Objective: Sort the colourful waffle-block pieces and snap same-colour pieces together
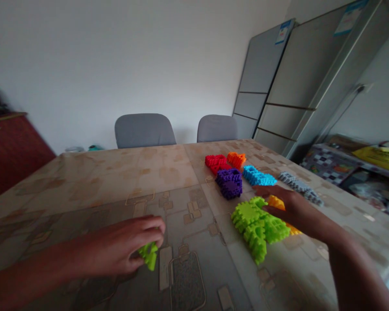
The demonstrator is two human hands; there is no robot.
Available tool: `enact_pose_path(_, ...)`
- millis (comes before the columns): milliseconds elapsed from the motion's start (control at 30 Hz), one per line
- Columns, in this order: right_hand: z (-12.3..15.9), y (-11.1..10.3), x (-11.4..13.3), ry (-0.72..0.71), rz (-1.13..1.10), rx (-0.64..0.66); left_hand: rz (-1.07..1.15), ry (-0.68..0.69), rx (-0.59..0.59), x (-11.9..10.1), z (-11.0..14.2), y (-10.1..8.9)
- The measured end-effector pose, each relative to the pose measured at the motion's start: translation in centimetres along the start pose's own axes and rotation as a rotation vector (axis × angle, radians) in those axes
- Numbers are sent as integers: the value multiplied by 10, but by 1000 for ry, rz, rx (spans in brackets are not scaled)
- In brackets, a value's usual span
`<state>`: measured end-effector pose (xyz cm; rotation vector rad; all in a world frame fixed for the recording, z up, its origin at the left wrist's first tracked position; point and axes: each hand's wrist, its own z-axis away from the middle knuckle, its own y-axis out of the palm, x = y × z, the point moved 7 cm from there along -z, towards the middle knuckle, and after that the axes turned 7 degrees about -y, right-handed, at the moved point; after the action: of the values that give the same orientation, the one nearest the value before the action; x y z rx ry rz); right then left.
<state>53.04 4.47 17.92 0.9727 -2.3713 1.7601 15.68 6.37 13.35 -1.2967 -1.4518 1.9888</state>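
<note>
My left hand (123, 246) rests low on the table with its fingers curled round a small lime-green toothed block (149, 255). My right hand (288, 207) reaches across to a heap of lime-green blocks (257, 226), its fingers closed on the top of the heap. A yellow-orange block (277, 202) lies under that hand. Just beyond stand a purple block cube (230, 182), a light-blue piece (257, 176), a red piece (216, 163), an orange piece (236, 159) and a grey piece (300, 186).
The table (116, 181) has a beige patterned cover. Two grey chairs (145, 129) stand at its far edge before a white wall. Grey cabinets (298, 82) rise at the right, a dark red cupboard (9, 147) at the left, clutter (359, 160) at the far right.
</note>
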Motion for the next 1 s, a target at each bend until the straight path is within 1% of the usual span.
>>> enact_pose_path(67, 3, -13, -5, 57, 10, -128, -3, 25, 25, -12, -13, -3)
enact_pose_path(133, 9, -25, -8, 108, 19, -270, 2, 56, 20, -26, -29, -9)
enact_pose_path(200, 14, -30, -6, 144, 5, -367, 2, 100, 8, -43, -47, -16)
enact_pose_path(267, 19, -26, -4, 169, -56, -378, -13, 166, -17, -62, -67, -21)
enact_pose_path(333, 24, -20, -3, 198, -147, -382, -43, 267, -32, -84, -87, -23)
enact_pose_path(367, 27, -18, -4, 212, -195, -405, -61, 325, -27, -95, -97, -22)
enact_pose_path(467, 37, -16, -15, 254, -312, -535, -91, 451, 13, -125, -127, -16)
enact_pose_path(567, 44, -13, -31, 295, -380, -620, -118, 544, 45, -147, -150, -9)
enact_pose_path(667, 48, -12, -39, 314, -416, -666, -140, 597, 60, -156, -168, -4)
enact_pose_path(833, 50, -15, -38, 314, -416, -713, -193, 614, 74, -156, -193, 3)
enact_pose_path(1000, 49, -13, -41, 316, -464, -712, -274, 661, 117, -165, -205, 19)
